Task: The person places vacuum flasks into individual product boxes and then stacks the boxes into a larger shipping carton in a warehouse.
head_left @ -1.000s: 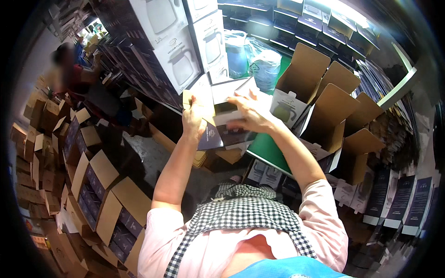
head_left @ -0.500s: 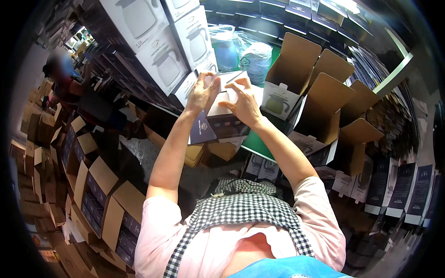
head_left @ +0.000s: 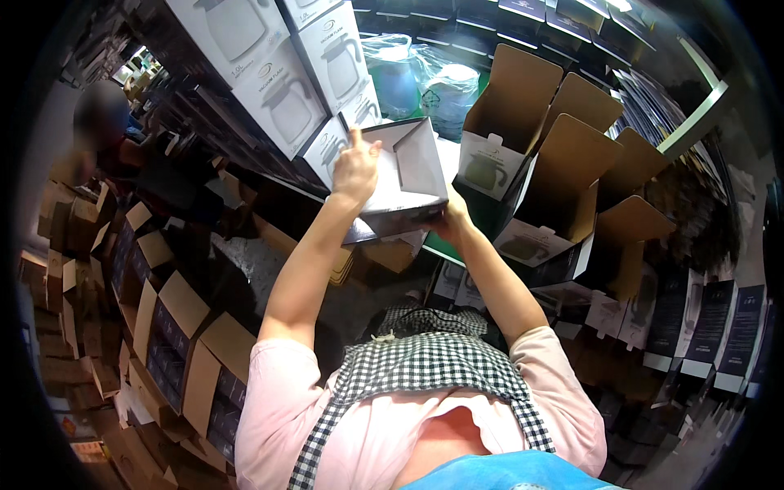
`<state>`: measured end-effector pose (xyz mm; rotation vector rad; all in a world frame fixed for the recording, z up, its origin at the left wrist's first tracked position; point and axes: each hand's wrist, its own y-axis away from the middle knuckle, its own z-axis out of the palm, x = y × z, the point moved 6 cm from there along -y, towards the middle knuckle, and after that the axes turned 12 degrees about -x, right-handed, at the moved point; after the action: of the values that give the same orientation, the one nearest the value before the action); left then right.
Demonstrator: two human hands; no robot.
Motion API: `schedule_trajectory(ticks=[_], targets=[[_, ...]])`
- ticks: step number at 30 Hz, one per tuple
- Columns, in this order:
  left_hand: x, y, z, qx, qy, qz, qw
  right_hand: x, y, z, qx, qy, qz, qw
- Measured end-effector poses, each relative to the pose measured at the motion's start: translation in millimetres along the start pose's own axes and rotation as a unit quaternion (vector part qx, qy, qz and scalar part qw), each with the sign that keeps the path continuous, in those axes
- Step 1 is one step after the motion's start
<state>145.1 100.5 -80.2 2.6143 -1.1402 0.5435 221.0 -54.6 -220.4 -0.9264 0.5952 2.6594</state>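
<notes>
An open-topped carton (head_left: 416,170), pale inside with dark printed outer sides, is tilted in front of me. At its left side, my left hand (head_left: 357,170) is closed on the wall, thumb toward the inside and one finger pointing up. Below its near right corner, my right hand (head_left: 452,216) grips the carton; most of those fingers are hidden beneath it. Behind it stand two jug-shaped items in clear plastic bags, a bluish one (head_left: 394,86) and a paler one (head_left: 452,98).
Tall stacked white printed boxes (head_left: 282,98) rise at the left. Several open cartons (head_left: 563,159) with raised brown flaps line the green tabletop (head_left: 483,219) at the right. More brown cartons (head_left: 175,309) fill the lower left. A person (head_left: 122,155) is at the far left.
The flaps at the carton's top are now spread, exposing its interior. My right hand has moved from the top down to the near right corner. The carton has tilted.
</notes>
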Motion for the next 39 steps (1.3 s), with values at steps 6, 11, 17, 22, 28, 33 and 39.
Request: schedule_trajectory(ticks=[6, 11, 17, 22, 28, 33, 39], targets=[[-51, 150, -95, 0.035, 0.424, 0.160, 0.891, 5, 134, 77, -0.047, 0.406, -0.326, 0.852], [-109, 132, 13, -0.177, 0.481, 0.110, 0.851, 27, 155, 48, -0.110, 0.533, -0.501, 0.673], [-49, 29, 189, -0.174, 0.370, 0.139, 0.902, 55, 152, -68, 0.146, 0.748, -0.466, 0.449], [-30, -41, 298, -0.176, 0.293, 0.174, 0.924, 39, 159, -78, 0.225, 0.811, -0.297, 0.451], [-33, -92, 343, -0.267, 0.411, 0.281, 0.825, -5, 128, -21, 0.265, 0.866, -0.283, 0.314], [-29, -238, 281, -0.250, 0.279, 0.143, 0.916, -33, 102, -13, 0.230, 0.860, -0.227, 0.395], [28, -398, 246, -0.060, 0.219, 0.153, 0.962, -65, 68, -8, 0.208, 0.844, -0.127, 0.477]])
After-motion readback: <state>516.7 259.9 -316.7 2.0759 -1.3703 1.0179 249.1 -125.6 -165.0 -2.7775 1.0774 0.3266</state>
